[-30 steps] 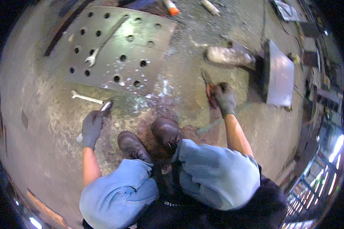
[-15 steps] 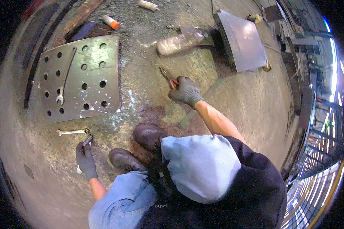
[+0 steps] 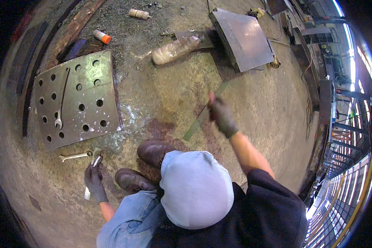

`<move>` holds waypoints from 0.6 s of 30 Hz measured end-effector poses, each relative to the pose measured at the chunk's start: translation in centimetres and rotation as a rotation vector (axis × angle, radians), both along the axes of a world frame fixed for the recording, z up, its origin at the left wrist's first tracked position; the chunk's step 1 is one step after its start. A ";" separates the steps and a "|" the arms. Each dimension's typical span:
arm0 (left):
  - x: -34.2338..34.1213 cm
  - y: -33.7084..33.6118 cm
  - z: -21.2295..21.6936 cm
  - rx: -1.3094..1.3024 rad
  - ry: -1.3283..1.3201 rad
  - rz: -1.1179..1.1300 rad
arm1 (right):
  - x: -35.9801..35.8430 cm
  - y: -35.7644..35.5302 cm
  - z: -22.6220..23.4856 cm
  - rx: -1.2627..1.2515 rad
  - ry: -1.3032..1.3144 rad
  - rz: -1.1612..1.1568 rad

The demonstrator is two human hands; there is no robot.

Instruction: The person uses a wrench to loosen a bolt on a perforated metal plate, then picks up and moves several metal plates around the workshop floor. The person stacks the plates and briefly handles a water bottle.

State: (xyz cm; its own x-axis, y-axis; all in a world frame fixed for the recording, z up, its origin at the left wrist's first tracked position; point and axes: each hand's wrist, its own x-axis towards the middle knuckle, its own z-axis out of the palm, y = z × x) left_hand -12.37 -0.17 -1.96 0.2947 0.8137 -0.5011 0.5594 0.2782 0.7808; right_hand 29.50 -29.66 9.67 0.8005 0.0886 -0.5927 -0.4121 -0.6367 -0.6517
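Note:
My right hand (image 3: 223, 117), in a dark glove, is closed around pliers whose red handle (image 3: 211, 96) shows above the fist; the rest of the pliers is hidden or blurred. It is over the floor near a narrow greenish strip (image 3: 193, 128). My left hand (image 3: 94, 185), also gloved, closes on a shiny metal tool (image 3: 97, 160) with a rounded end; a flat pale part sticks out by the wrist, and I cannot tell its kind. Just beyond that hand, a combination wrench (image 3: 75, 156) rests on the floor. A longer wrench (image 3: 62, 97) lies across a steel plate (image 3: 72, 118) with several round holes.
A dusty plastic bottle (image 3: 175, 50) lies on its side ahead. Right of it is a raised stack of metal sheets (image 3: 246, 39). An orange-capped tube (image 3: 102, 36), a pale cylinder (image 3: 139, 14) and dark wooden beams (image 3: 76, 31) are at the far left. My boots (image 3: 132, 180) stand between my hands.
My right hand has moved right and nearer, carrying the pliers away from the floor ahead. The left hand keeps its metal tool, staying near the small wrench. The whole view has shifted slightly.

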 end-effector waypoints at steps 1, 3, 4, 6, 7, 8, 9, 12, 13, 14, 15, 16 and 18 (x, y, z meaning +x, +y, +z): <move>0.2 0.1 0.0 -0.015 -0.009 -0.017 | 2.5 -0.3 0.6 0.023 -0.082 -0.049; -0.2 0.0 -0.9 -0.035 0.014 -0.030 | 8.1 -1.6 1.7 -0.023 -0.274 -0.054; -0.4 -0.1 -1.2 -0.049 0.026 -0.039 | 11.1 -2.8 1.8 0.141 -0.299 -0.110; 0.3 -1.4 -0.2 0.007 0.018 0.018 | 14.3 -2.6 3.9 -0.048 -0.586 -0.027; 0.6 -1.8 0.2 0.039 0.015 0.050 | 15.2 -2.0 4.4 -0.191 -0.834 -0.026; 0.6 -1.7 -0.4 0.091 -0.006 0.033 | 15.6 -1.5 4.8 -0.253 -0.975 -0.037; 0.5 -2.0 -1.3 0.137 -0.021 0.020 | 15.5 -1.6 4.5 -0.216 -0.921 0.056; 0.3 -3.1 -0.9 0.128 0.003 -0.040 | 10.6 -6.5 -1.5 -0.216 -0.741 0.401; 0.1 -3.0 -1.1 0.082 0.001 -0.035 | 7.1 -7.4 -4.2 -0.431 -0.707 0.637; -0.3 -2.7 -1.6 0.040 -0.002 -0.025 | 3.1 -5.6 -4.7 -0.591 -0.454 0.868; -0.8 -2.3 -1.8 0.020 0.048 0.000 | 0.4 -4.0 -5.3 -0.612 -0.417 1.248; -1.1 -2.4 -2.1 0.031 0.033 -0.003 | -2.0 -5.0 -8.0 -0.478 -0.580 1.267; -2.0 -2.3 -2.0 0.060 0.028 0.022 | -5.2 -5.7 -11.0 -0.345 -0.778 1.245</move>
State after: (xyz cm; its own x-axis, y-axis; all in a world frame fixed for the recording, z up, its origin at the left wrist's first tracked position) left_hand -14.36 -2.45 -4.00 0.2628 0.8486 -0.4592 0.5751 0.2444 0.7807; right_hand 24.29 -35.33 -1.35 0.4361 0.8772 -0.2010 0.8591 -0.4723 -0.1972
